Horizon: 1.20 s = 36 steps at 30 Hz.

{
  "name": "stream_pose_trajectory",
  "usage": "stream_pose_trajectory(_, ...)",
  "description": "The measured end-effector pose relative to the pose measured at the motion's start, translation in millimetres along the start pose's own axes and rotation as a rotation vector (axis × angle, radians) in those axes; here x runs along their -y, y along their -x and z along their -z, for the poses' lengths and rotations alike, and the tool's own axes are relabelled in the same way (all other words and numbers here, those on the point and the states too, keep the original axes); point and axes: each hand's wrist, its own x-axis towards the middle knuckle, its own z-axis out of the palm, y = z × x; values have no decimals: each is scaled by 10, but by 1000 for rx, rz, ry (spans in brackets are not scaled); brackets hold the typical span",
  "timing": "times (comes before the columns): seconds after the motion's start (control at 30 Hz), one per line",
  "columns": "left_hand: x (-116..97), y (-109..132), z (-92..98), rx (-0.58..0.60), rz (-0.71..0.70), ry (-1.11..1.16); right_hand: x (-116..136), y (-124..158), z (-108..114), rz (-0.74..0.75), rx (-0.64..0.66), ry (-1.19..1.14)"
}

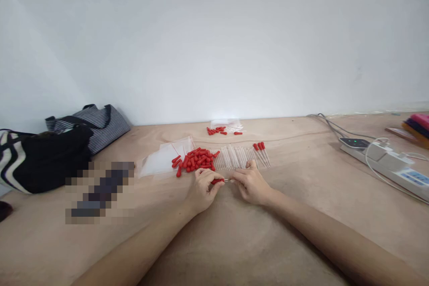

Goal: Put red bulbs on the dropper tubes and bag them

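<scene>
My left hand (203, 186) pinches a red rubber bulb (217, 181) just above the wooden table (234, 241). My right hand (250, 183) pinches a thin clear tube (229, 180) whose end meets the bulb. Just beyond my left hand lies a pile of red bulbs (197, 160). A row of clear tubes (234, 157) lies beyond both hands. Three tubes with red bulbs fitted (261, 152) lie at the right end of that row.
Clear plastic bags (164, 160) lie left of the pile. A smaller bag with a few red bulbs (224, 128) sits near the wall. Bags (47, 152) stand at the far left; a power strip with cables (385, 161) lies at the right, coloured items (417, 127) beyond.
</scene>
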Motion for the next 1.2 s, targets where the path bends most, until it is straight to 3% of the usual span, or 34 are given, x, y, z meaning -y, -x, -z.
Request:
stream_pose_trajectory(0.27, -20, -5, -5, -59, -120, -42, 45, -56, 63, -157, 156, -162)
stream_pose_trajectory(0.47, -6, -31, 4, -64, -177, -76, 25, -92, 79, -205, 199, -300)
stream_pose_trajectory(0.67, 76, -37, 59, -72, -112, -48, -27, -59, 93, -219, 141, -375)
stream_pose_trajectory(0.9, 120, -18, 24, -142, -47, -10, -62, 29, 50, -103, -32, -135)
stream_pose_trajectory(1.2, 66, 19, 37, 9, 46, 20, -19, 37, 32, -89, 1, -134)
